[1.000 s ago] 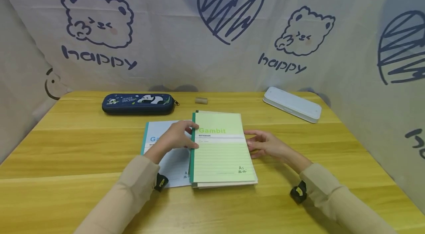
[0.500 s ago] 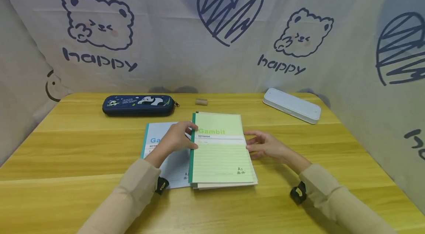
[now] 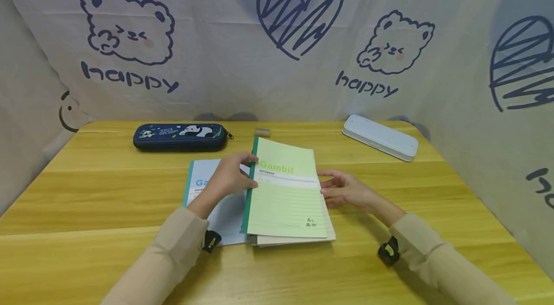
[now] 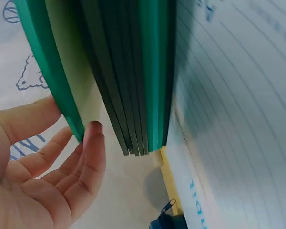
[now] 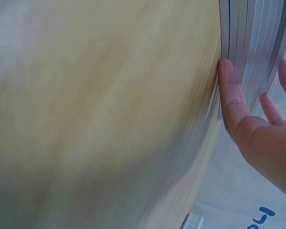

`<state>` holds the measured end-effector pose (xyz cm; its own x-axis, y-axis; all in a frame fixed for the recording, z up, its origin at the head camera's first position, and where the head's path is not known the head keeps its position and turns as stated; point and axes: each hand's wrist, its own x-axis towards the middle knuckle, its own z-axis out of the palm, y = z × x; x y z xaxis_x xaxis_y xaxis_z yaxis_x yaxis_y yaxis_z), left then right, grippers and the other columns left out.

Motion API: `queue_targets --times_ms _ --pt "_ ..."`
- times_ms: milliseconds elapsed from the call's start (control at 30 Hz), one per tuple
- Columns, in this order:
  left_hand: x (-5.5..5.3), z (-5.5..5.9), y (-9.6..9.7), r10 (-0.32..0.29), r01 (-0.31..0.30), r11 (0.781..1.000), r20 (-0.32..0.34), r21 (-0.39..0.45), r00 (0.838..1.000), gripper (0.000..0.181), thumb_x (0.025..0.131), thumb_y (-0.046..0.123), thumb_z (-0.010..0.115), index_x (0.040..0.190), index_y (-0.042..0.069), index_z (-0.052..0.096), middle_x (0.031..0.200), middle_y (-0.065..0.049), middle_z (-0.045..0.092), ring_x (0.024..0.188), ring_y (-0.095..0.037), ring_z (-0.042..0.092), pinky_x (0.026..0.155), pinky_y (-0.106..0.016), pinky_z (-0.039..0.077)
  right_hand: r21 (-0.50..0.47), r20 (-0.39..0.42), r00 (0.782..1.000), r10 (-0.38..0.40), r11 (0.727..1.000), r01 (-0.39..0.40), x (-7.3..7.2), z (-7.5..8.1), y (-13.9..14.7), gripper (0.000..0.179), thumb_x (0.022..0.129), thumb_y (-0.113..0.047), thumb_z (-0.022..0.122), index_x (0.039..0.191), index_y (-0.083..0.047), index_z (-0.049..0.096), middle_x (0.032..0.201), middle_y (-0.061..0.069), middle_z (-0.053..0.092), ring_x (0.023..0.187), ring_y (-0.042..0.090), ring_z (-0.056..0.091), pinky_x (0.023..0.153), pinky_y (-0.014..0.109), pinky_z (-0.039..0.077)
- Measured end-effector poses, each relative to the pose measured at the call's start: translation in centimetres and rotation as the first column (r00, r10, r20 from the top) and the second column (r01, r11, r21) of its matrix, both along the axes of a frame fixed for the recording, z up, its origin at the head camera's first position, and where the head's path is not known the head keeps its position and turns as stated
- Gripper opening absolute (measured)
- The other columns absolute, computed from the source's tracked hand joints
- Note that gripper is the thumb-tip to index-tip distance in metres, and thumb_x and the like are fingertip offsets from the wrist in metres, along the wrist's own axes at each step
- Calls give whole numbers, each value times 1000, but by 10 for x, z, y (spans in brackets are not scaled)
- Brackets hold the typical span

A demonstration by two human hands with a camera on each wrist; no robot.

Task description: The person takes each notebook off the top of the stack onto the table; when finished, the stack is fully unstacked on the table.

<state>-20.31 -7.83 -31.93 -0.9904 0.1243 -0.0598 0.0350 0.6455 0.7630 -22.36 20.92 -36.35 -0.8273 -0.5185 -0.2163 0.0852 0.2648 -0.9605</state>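
The green notebook (image 3: 285, 204) reads "Gambit", "NOTEBOOK", "A5" — the blue notebook (image 3: 226, 213) "Ga" — the cloth (image 3: 216, 50) "happy" twice.

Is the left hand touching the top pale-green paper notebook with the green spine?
Touching. The left wrist view shows the left hand pinching the pale-green paper notebook by its spine between thumb and fingers.

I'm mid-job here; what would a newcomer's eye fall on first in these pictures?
Probably the pale green notebook in the middle of the table, its green spine pinched by the left grip and held up off the stack beneath, while the right grip touches the stack's right edge. Next might come the dark blue panda pencil case at the table's back left, and the large heart drawing on the backdrop behind.
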Motion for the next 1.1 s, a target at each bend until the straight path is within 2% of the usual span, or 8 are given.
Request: queue_targets --times_ms 133,233,367,533,767,867,967,1100 --pt "-1 -1 -1 -19 7 984 66 177 998 49 75 -3 67 121 9 54 117 -10 50 79 -21 57 66 -30 50 -11 6 1000 1 1000 -1 -1 -1 0 59 86 -5 57 135 7 26 113 26 45 86 22 58 77 42 49" --pt "-2 -3 -3 -36 -11 948 143 317 989 48 79 -6 61 123 10 53 124 -12 45 82 -22 56 67 -29 49 -42 -9 999 32 999 -32 -2 -3 1 58 85 -7 59 134 3 31 111 24 47 86 22 58 77 41 50" --pt "-3 -5 -3 -64 -19 909 184 415 981 43 82 -9 53 123 4 53 126 -16 45 93 -24 53 71 -29 48 -36 -12 1000 25 999 -26 -1 -3 0 56 85 -4 58 134 4 31 110 23 47 85 21 58 77 41 50" --pt "-2 -3 -2 -101 -3 889 202 458 974 43 81 -9 55 123 -1 52 123 -18 46 94 -24 49 71 -28 44 -12 0 1000 -4 1000 4 0 1 -3 58 86 -2 57 134 8 26 110 24 47 83 20 58 76 41 50" --pt "3 -1 1 -125 6 889 230 458 965 63 80 -11 57 135 14 40 144 -13 19 98 -28 49 67 -30 48 0 3 1000 -13 1000 13 -1 1 -2 59 85 -4 58 134 7 27 112 25 46 85 21 58 76 41 50" --pt "3 -1 2 -128 9 884 223 467 966 65 79 -14 55 135 17 40 144 -14 17 99 -30 46 65 -29 47 2 4 1000 -16 1000 16 -1 1 -2 60 85 -3 59 134 7 27 112 25 46 85 21 57 76 41 50" --pt "3 -2 2 -146 27 873 208 488 967 57 80 -16 52 131 10 46 140 -18 22 102 -29 44 66 -28 46 7 1 1000 -17 1000 17 0 1 -2 60 84 -4 59 134 7 27 112 26 45 85 21 57 76 41 50" --pt "2 -5 1 -189 47 840 211 540 959 43 83 -14 46 124 -3 49 137 -21 31 101 -26 48 69 -27 47 12 -8 1000 -16 1000 16 2 2 -2 60 84 -5 59 134 7 27 112 26 45 85 21 57 76 41 50"
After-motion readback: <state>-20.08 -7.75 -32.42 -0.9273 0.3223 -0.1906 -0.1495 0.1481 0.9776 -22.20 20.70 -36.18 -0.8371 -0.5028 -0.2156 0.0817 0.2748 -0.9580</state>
